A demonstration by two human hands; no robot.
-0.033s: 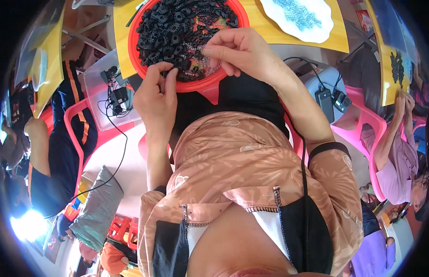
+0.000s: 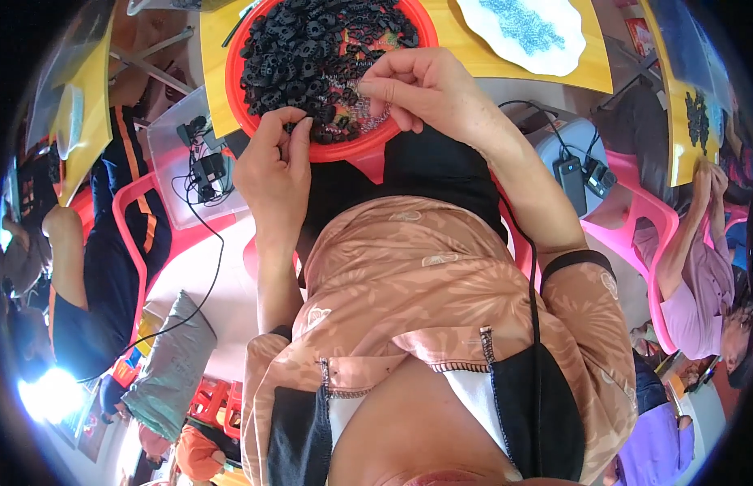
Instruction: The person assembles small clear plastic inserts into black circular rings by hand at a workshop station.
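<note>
A red basin (image 2: 431, 42) in front of me holds a heap of small black plastic parts (image 2: 291, 57), with tiny metallic pieces among them at the right. My left hand (image 2: 271, 162) is over the basin's near left rim, its thumb and forefinger pinched around what looks like a small black plastic part (image 2: 291, 127). Above the near right part of the basin, my right hand (image 2: 429, 87) is closed in a pinch with the fingers curled. Whatever lies between its fingertips is too small to make out.
The basin rests against a yellow table (image 2: 449, 40). A white scalloped plate (image 2: 546, 62) with small bluish pieces lies at the right. Clear (image 2: 170, 138) and whitish (image 2: 571, 150) bins with cables flank my seat. People sit on both sides near pink chairs (image 2: 125, 235).
Both hands stay in nearly the same place. The left fingertips have shifted very slightly.
</note>
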